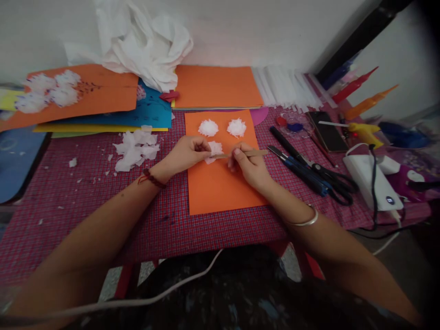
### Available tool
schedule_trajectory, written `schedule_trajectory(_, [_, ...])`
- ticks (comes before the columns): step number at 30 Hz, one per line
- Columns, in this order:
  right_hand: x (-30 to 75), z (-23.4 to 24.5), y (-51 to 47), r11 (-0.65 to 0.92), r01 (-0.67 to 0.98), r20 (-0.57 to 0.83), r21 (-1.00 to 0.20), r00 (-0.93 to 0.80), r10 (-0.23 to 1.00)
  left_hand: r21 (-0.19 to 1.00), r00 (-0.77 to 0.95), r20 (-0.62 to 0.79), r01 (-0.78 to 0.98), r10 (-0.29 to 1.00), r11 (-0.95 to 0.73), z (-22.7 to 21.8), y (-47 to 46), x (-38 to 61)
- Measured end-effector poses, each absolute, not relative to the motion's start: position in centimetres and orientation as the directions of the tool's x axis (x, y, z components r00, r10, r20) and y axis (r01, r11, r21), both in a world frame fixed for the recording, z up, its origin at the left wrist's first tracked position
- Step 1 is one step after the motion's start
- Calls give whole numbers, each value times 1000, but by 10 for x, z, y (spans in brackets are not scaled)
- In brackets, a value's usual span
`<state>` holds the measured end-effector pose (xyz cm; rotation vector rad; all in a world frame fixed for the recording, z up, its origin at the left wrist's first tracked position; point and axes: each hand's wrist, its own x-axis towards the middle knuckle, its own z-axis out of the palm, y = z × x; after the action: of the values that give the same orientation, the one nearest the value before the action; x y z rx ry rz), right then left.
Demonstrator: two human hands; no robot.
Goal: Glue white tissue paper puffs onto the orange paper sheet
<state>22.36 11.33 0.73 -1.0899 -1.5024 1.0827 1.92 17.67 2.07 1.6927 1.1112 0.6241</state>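
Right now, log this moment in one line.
left hand: at nearest white puff | right hand: holding thin stick | orange sheet: beneath both

The light is dim and gray, with only soft, faint shadows. The orange sheet [223, 195] looks fairly clear. Behind the sheet, the wall [275, 32] looks dull. Far right of the sheet, things are smeared and the edge turns black. In front of the sheet, the dark clothes [233, 293] look murky and a bit blurry.
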Motion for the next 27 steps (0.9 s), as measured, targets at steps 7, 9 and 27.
schedule_trajectory(7, [225,6,105,456,440,339,-774,-320,885,865,341,31,462,940,-196,16,179,11])
schedule_trajectory(9, [224,10,101,496,501,318,-709,-400,859,864,354,23,464,935,-197,16,179,10])
schedule_trajectory(27, [228,10,119,-110,-201,-116,-973,16,993,789,102,185,578,977,-209,48,222,-65])
